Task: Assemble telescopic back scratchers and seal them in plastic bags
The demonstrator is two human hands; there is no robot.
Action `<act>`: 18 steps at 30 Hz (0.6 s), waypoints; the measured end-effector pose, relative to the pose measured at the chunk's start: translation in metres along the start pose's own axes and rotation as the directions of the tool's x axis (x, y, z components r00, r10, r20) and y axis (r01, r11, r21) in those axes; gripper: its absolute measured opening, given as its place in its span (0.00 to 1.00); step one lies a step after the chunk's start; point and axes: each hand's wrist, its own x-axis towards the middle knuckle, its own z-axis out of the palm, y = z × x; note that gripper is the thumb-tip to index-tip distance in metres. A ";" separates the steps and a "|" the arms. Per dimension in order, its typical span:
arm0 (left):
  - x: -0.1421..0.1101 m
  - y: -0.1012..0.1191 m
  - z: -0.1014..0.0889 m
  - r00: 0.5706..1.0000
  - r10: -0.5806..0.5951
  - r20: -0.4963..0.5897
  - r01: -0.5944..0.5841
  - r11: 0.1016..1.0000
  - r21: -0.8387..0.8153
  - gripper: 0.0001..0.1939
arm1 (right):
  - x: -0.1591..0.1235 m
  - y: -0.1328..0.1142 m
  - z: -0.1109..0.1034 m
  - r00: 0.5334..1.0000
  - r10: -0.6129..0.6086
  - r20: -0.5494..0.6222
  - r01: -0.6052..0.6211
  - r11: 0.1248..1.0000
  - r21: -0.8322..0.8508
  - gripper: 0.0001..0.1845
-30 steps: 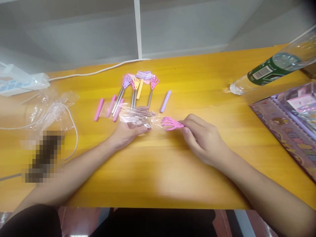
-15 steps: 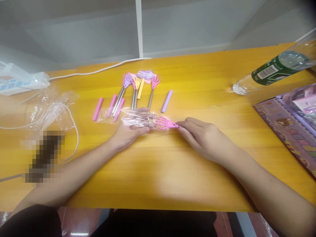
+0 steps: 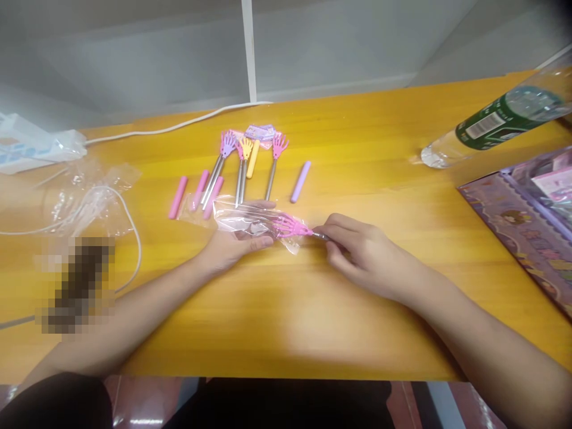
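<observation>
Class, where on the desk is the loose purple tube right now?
In the head view, the purple tube lies just right of centre, right of the nearest metal rod and beyond the pink hand-shaped piece that the right hand holds.

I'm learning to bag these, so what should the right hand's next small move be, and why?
Probably ease the pink hand-shaped scratcher slightly deeper with the right hand: its head appears inside the clear plastic bag at the left hand, while some metal rod shows outside.

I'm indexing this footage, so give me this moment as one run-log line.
left hand: holds clear plastic sleeve | right hand: grips metal rod | pink plastic hand-shaped head: inside sleeve opening
</observation>
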 end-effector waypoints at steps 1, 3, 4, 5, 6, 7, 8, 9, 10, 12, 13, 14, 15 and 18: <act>0.000 0.001 0.000 1.000 -0.004 -0.002 0.004 1.000 0.004 0.34 | 0.000 -0.001 -0.001 1.000 0.007 0.021 -0.007 1.000 0.014 0.14; 0.000 0.001 0.001 1.000 -0.013 -0.001 0.013 1.000 0.001 0.33 | 0.001 -0.001 -0.004 0.998 0.022 0.061 -0.024 0.999 0.035 0.15; 0.000 0.002 0.002 1.000 -0.017 0.000 0.017 1.000 -0.010 0.33 | 0.002 -0.001 -0.005 0.997 0.029 0.076 -0.032 0.999 0.043 0.15; -0.001 0.001 0.002 1.000 -0.019 0.000 0.019 0.999 -0.027 0.33 | 0.002 -0.001 -0.006 0.995 0.037 0.089 -0.042 0.998 0.051 0.15; -0.001 0.001 0.002 1.000 -0.018 -0.002 0.018 0.999 -0.048 0.32 | 0.002 -0.001 -0.007 0.994 0.046 0.103 -0.052 0.997 0.062 0.15; -0.001 0.001 0.002 1.000 -0.017 -0.005 0.017 0.998 -0.069 0.32 | 0.002 -0.001 -0.007 0.992 0.055 0.116 -0.064 0.995 0.076 0.15; -0.001 0.001 0.002 1.000 -0.017 -0.010 0.016 0.996 -0.083 0.33 | 0.002 -0.001 -0.008 0.989 0.064 0.131 -0.077 0.993 0.092 0.16; -0.001 0.001 0.003 1.000 -0.019 -0.016 0.018 0.996 -0.087 0.33 | 0.002 -0.001 -0.008 0.987 0.072 0.144 -0.088 0.990 0.109 0.16; -0.001 0.001 0.003 1.000 -0.025 -0.019 0.023 0.996 -0.081 0.32 | 0.002 -0.002 -0.008 0.985 0.078 0.155 -0.097 0.988 0.123 0.16; -0.002 0.002 0.003 0.999 -0.037 -0.025 0.036 0.998 -0.052 0.32 | 0.002 -0.003 -0.008 0.984 0.078 0.159 -0.099 0.986 0.134 0.17; -0.002 0.003 0.003 0.999 -0.042 -0.029 0.040 0.998 -0.040 0.31 | 0.002 -0.004 -0.007 0.985 0.076 0.157 -0.097 0.987 0.130 0.17; -0.002 0.003 0.003 0.998 -0.045 -0.032 0.044 0.998 -0.033 0.31 | 0.002 -0.005 -0.006 0.985 0.077 0.152 -0.096 0.988 0.123 0.17; -0.002 0.002 0.004 0.998 -0.050 -0.032 0.049 0.998 -0.031 0.31 | 0.002 -0.006 -0.004 0.986 0.081 0.144 -0.098 0.989 0.114 0.17; -0.003 0.001 0.005 0.996 -0.082 -0.029 0.081 0.996 -0.041 0.33 | 0.003 -0.009 0.005 0.990 0.091 0.112 -0.103 0.989 0.109 0.16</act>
